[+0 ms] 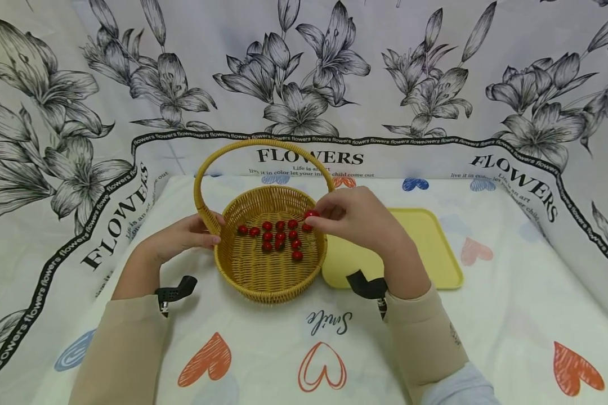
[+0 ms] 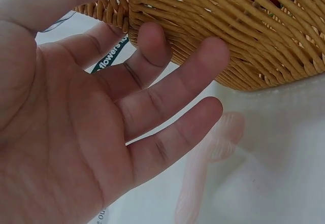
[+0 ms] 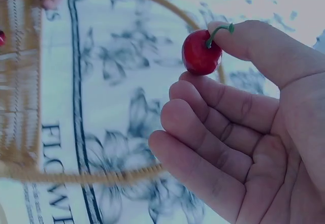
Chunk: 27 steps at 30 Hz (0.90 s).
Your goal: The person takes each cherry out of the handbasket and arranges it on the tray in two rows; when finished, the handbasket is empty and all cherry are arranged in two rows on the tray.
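Observation:
A yellow woven basket (image 1: 271, 292) with a tall arched handle (image 1: 263, 143) stands on the table, and several red cherries (image 1: 267, 236) lie inside it. My left hand (image 1: 182, 239) grips the basket at its left side, by the foot of the handle; the thumb and index finger are there, while the other fingers (image 2: 172, 99) spread loosely below the weave. Over the right part of the rim, my right hand (image 1: 360, 216) pinches one red cherry (image 3: 202, 52) with a short green stem between thumb and index finger. Its remaining fingers are half bent.
A pale yellow tray (image 1: 425, 247) lies right of the basket, partly hidden by my right hand and forearm. The white tablecloth (image 1: 263, 349) carries printed hearts and lettering. Behind the table hangs a flower-printed cloth (image 1: 375, 118).

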Motion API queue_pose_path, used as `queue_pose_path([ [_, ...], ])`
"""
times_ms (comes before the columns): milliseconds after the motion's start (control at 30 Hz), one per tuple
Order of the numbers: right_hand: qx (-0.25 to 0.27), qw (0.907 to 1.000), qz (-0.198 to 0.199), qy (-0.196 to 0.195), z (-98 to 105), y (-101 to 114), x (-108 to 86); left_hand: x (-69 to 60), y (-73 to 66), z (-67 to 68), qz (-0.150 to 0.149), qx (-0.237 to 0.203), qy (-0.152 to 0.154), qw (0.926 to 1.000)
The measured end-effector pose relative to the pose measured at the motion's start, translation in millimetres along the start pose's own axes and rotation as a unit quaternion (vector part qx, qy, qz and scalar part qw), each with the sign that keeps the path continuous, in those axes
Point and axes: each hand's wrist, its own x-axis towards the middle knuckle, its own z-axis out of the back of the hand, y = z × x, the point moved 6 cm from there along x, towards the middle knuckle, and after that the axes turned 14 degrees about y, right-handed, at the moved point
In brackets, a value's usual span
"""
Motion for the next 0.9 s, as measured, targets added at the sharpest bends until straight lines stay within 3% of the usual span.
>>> queue_pose_path([
  [233,0.025,0.9968,-0.045,-0.061,31.4,-30.9,-16.2,-0.3,0.3,1.3,0.003,-0.001,-0.007,1.0000],
  [400,0.040,0.9910,-0.087,-0.094,38.5,-60.8,-17.7,-0.4,-0.4,0.0,0.006,-0.010,-0.004,0.9999],
  [667,0.027,0.9815,-0.163,-0.098,16.2,-116.0,6.0,-1.3,-1.4,-0.8,0.010,-0.013,-0.004,0.9999],
  [900,-0.032,0.9762,-0.197,-0.084,-11.6,-140.0,25.0,0.0,-2.6,-1.9,0.001,-0.008,0.002,1.0000],
])
